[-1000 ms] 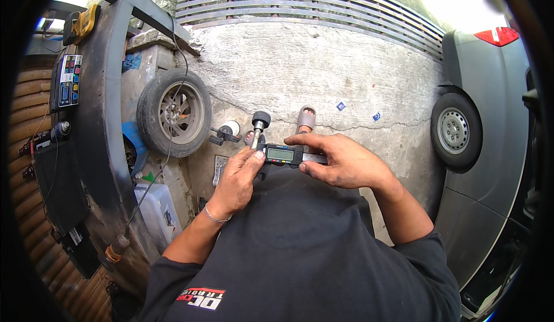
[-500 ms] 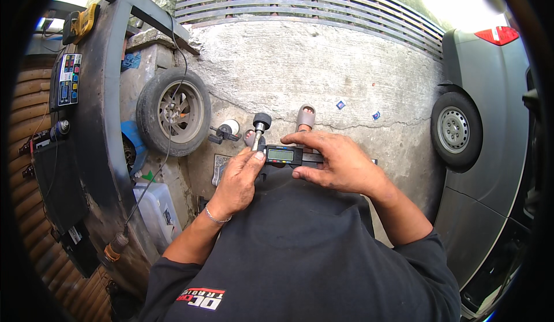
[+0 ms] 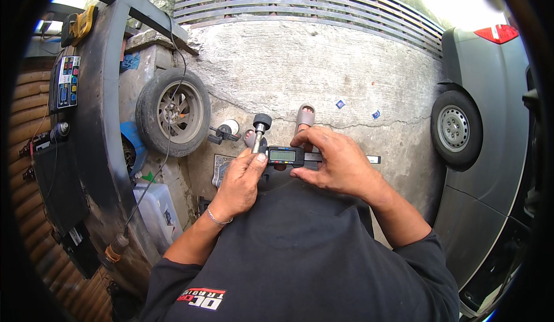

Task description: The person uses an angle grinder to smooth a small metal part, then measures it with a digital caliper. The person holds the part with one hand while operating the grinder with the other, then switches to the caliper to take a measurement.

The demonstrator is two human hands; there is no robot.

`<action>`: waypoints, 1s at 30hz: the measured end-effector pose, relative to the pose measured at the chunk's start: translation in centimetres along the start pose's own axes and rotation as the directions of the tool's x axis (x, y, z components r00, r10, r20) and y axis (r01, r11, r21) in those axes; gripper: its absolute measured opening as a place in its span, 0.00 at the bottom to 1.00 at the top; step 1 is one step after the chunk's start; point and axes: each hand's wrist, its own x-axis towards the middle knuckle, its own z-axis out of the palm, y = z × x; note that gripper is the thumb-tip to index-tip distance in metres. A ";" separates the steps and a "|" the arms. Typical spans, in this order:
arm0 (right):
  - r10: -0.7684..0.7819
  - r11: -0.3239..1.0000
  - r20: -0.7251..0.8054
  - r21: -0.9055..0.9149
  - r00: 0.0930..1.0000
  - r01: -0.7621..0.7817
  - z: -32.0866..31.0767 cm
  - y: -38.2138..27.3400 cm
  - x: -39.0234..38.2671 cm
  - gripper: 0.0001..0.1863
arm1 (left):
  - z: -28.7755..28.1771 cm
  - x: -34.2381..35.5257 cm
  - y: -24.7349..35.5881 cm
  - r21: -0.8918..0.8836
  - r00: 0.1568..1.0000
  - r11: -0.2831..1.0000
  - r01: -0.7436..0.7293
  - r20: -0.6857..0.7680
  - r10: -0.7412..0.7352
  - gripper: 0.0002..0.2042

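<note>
My left hand [image 3: 239,180] is closed around a shiny metal shaft with a round black head [image 3: 262,120] standing up above the fingers. Its thumb presses by the left end of a digital caliper [image 3: 283,156], where the jaws are mostly hidden. My right hand [image 3: 343,160] curls round the caliper from the right, index finger above the display housing and thumb below. The caliper's beam passes behind that hand and its tip [image 3: 374,159] comes out beyond it. Exact finger contact on the caliper is partly hidden.
A loose wheel [image 3: 173,112] leans at the left, near a white roll-like item [image 3: 231,126] and a clear plastic box [image 3: 157,213]. A grey car [image 3: 490,166] stands at the right. Two small blue packets [image 3: 340,104] lie on the concrete before a metal grate [image 3: 300,2].
My right hand's index finger has come down closer to the caliper housing. The caliper has shifted slightly right, and more of its beam tip shows past my right hand.
</note>
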 end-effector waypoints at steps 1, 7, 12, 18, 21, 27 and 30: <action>0.012 1.000 -0.001 -0.005 1.000 -0.012 0.0 0.0 -0.1 0.26 | 0.0 -0.1 0.0 0.019 1.000 1.000 0.000 0.002 0.000 0.18; 0.022 0.999 -0.007 -0.030 1.000 -0.022 0.0 -0.4 -0.1 0.21 | 0.0 0.2 -0.1 -0.032 0.999 0.999 0.032 0.029 -0.031 0.19; 0.041 0.999 -0.003 -0.004 0.999 -0.041 -0.2 -0.7 0.2 0.21 | -0.5 0.2 -0.4 0.015 0.999 1.000 -0.010 0.038 0.009 0.20; 0.065 0.998 0.020 -0.010 0.998 -0.065 -0.6 -1.1 0.7 0.21 | -0.6 0.6 -0.3 0.001 0.999 0.999 -0.032 0.034 0.032 0.20; 0.066 0.998 0.021 -0.014 0.998 -0.066 -0.6 -1.2 0.9 0.20 | -1.0 0.4 0.2 0.018 0.999 1.000 0.008 0.054 -0.009 0.21; 0.099 0.995 0.042 -0.026 0.994 -0.098 -0.8 -1.5 1.1 0.21 | -1.0 0.7 0.6 -0.039 0.998 0.999 0.031 0.057 -0.028 0.21; 0.108 0.994 0.044 -0.030 0.993 -0.107 -0.9 -1.5 1.2 0.20 | -1.1 0.8 0.5 -0.025 0.998 0.999 0.033 0.054 -0.031 0.21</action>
